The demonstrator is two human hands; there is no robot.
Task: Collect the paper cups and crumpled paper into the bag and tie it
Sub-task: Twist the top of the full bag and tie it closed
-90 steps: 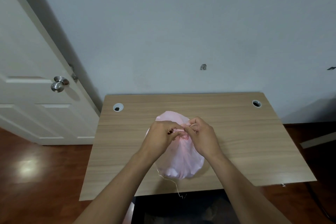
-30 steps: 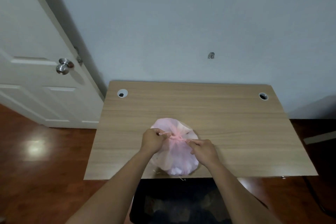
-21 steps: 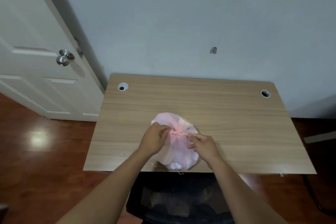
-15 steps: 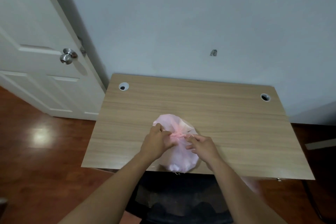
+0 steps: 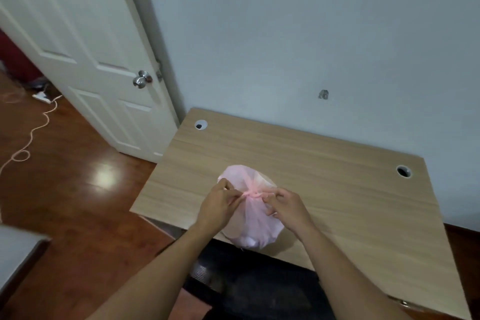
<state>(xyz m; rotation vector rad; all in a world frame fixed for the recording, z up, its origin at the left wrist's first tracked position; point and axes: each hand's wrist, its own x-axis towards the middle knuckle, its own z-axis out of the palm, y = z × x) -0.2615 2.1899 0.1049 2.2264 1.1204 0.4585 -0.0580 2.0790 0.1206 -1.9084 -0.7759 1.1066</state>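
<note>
A full, translucent pink bag [image 5: 253,221] lies near the front edge of the wooden desk [image 5: 324,171]. Its mouth is gathered into a pink knot [image 5: 252,194] on top. My left hand [image 5: 219,206] pinches the knot's left end. On the other side, my right hand [image 5: 287,206] pinches the right end. No cups or crumpled paper lie loose on the desk; pale shapes show faintly through the bag.
The desk has a cable hole at its far left [image 5: 200,125] and another at its far right [image 5: 403,171]. A white door [image 5: 85,54] stands open to the left. A cord [image 5: 31,135] trails over the wooden floor. A dark chair [image 5: 249,286] sits below the desk's front edge.
The view has swung left and tilted, showing more door and floor. Both hands stay on the knot, drawn slightly closer to it than one second ago.
</note>
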